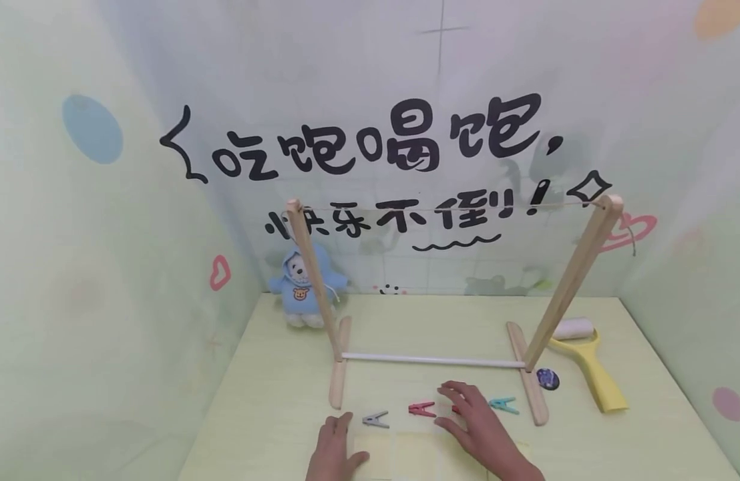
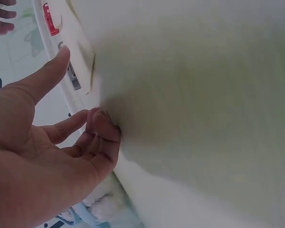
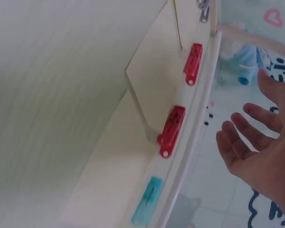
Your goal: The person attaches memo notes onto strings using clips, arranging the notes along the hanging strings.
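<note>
My left hand (image 1: 332, 449) rests at the table's front, beside the leftmost cream paper slip (image 1: 373, 454); its fingers are bent loosely and hold nothing. Over the slips hovers my right hand (image 3: 261, 137), fingers apart and nothing between them. Several slips lie in a row along the front. Behind them lie clothespins: a grey one (image 1: 376, 419), a red one (image 1: 421, 409), a second red one (image 3: 172, 130) and a teal one (image 1: 504, 405). My right hand partly covers the second red clothespin in the head view.
Beyond the clothespins stands a wooden frame (image 1: 571, 287) with a white rod (image 1: 433, 360) low down and a string (image 1: 442, 208) between its post tops. A blue-clothed plush toy (image 1: 304, 294) sits back left. On the right lie a yellow-handled roller (image 1: 595, 371) and a dark round piece (image 1: 547, 379).
</note>
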Available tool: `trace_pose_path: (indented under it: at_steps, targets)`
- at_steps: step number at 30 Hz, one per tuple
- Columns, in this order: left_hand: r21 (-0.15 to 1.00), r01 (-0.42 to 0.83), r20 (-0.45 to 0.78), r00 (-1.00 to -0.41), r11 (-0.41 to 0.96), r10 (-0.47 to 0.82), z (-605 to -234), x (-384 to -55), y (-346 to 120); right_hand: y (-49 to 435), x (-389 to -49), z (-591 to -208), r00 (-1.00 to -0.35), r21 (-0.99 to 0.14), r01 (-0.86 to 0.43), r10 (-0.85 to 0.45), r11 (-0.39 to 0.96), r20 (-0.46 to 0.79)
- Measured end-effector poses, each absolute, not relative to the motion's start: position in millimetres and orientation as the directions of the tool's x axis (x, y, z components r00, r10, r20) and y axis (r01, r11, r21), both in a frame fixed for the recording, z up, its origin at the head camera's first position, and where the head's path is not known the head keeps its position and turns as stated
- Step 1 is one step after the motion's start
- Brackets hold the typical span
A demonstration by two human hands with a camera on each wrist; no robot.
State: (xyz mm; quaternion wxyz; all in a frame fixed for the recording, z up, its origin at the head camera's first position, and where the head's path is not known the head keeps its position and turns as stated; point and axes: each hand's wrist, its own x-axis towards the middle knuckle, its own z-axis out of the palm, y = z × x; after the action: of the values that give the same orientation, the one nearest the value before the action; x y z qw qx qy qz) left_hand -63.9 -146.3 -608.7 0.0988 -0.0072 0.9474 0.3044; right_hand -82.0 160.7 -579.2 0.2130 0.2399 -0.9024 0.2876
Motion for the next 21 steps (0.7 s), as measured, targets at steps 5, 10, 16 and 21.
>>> trace_pose_path:
  at_steps: [5, 10, 16, 21]
  targets:
    - [0.679, -0.101, -0.210, -0.976, 0.727, 0.061, -618.7, -61.4, -152.0, 128.7, -93.0, -585.2, -0.790, -0.399, -0.590, -0.403, 0.702, 0.461]
    - [0.718, -0.169, -0.274, -0.960, 0.675, 0.051, -616.7, -63.2, -153.0, 94.8, -109.5, -592.1, -0.822, -0.328, -0.559, -0.457, 0.762, 0.340]
    - [0.717, -0.177, -0.275, -0.961, 0.675, 0.039, -618.4, -64.0, -151.2, 68.3, -115.6, -604.0, -0.800, -0.234, -0.591, -0.526, 0.772, 0.288]
    - [0.719, -0.093, -0.202, -0.976, 0.688, 0.079, -627.9, -63.3, -153.0, 63.1, -113.4, -615.8, -0.796, -0.209, -0.598, -0.545, 0.774, 0.262]
